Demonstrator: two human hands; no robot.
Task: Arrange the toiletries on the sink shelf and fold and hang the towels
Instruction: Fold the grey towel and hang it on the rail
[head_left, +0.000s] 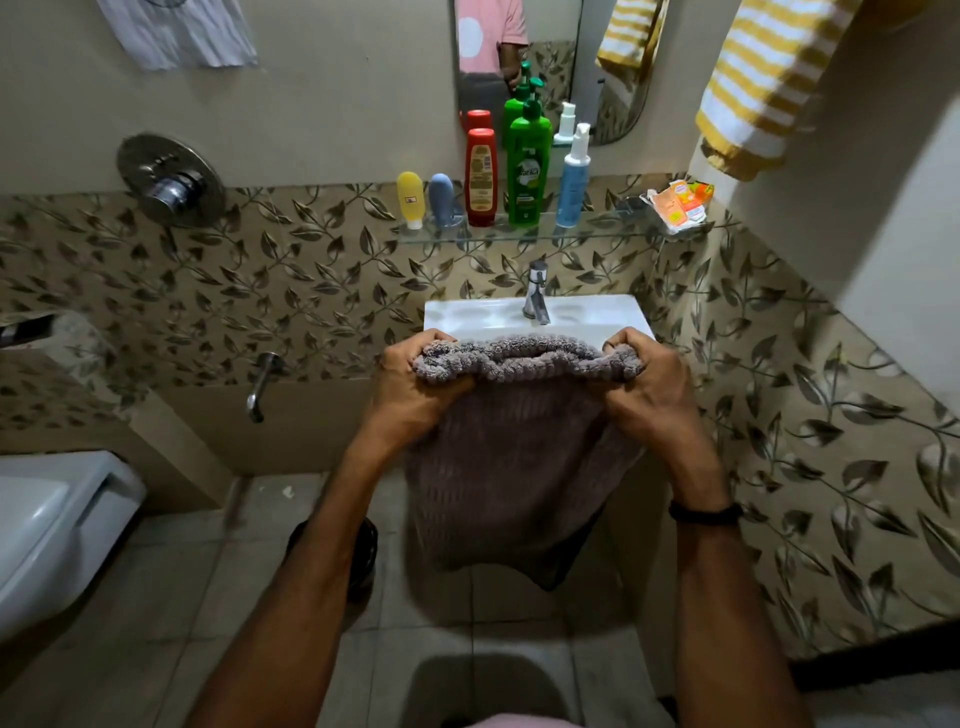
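A grey-mauve ribbed towel (511, 467) hangs folded in front of the sink (467, 314). My left hand (415, 387) grips its top left corner and my right hand (649, 384) grips its top right corner, both fists curled round the bunched edge. On the glass shelf (597, 231) above the tap stand a yellow tube (410, 200), a blue-grey tube (442, 200), a red bottle (481, 176), a green pump bottle (529, 166) and a light blue spray bottle (573, 179). A soap packet (678, 205) lies at the shelf's right end.
A yellow-and-white striped towel (753, 88) hangs at the upper right, a white cloth (182, 34) at the upper left. A mirror (550, 57) is above the shelf. A shower valve (169, 179) and spout (260, 384) are on the left wall, a toilet (57, 525) at far left.
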